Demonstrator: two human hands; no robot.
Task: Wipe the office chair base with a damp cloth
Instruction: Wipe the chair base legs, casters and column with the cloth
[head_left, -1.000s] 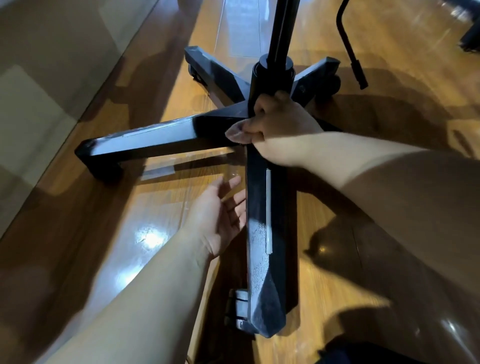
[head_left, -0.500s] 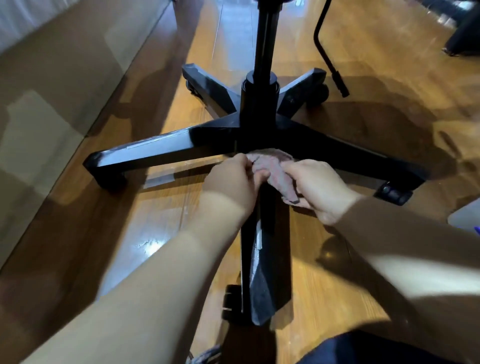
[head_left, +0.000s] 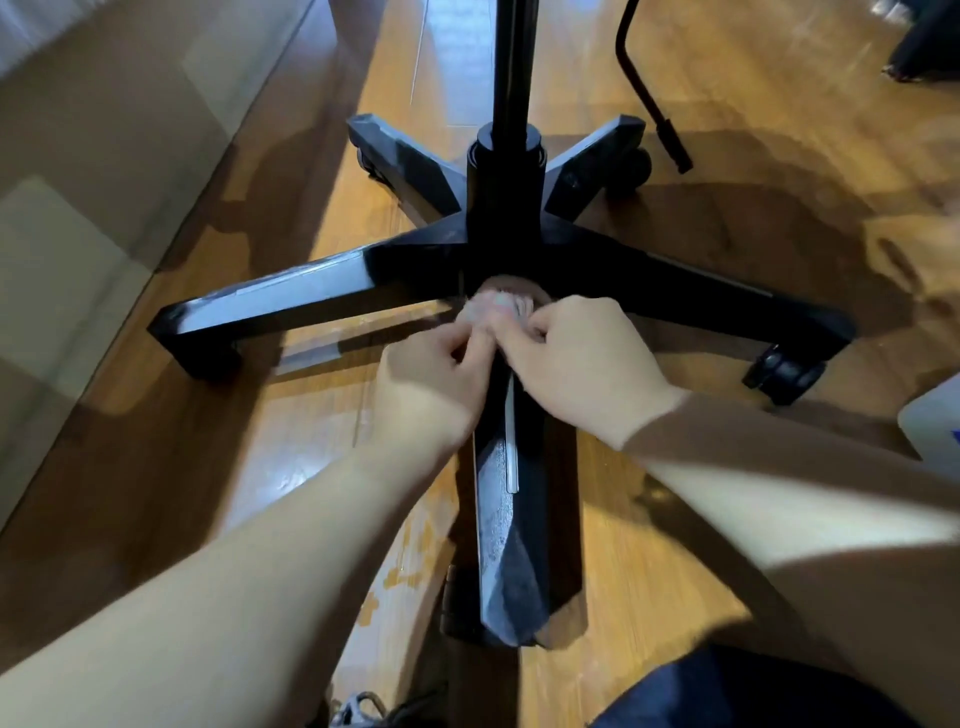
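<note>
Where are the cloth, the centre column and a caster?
cloth (head_left: 497, 305): head view, bunched middle.
centre column (head_left: 505, 197): head view, thick lower sleeve.
caster (head_left: 785, 375): head view, side of the right-hand wheel.

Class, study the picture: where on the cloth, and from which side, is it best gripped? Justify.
Probably grip the cloth by its bunched near edge, from above on the person's side, where the left hand and right hand pinch it. It sits crumpled on the chair base beside the column, which blocks the far side.

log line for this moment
left hand: grips pinkish cloth | right hand: grips cloth | cloth: on black five-arm chair base, by centre column
</note>
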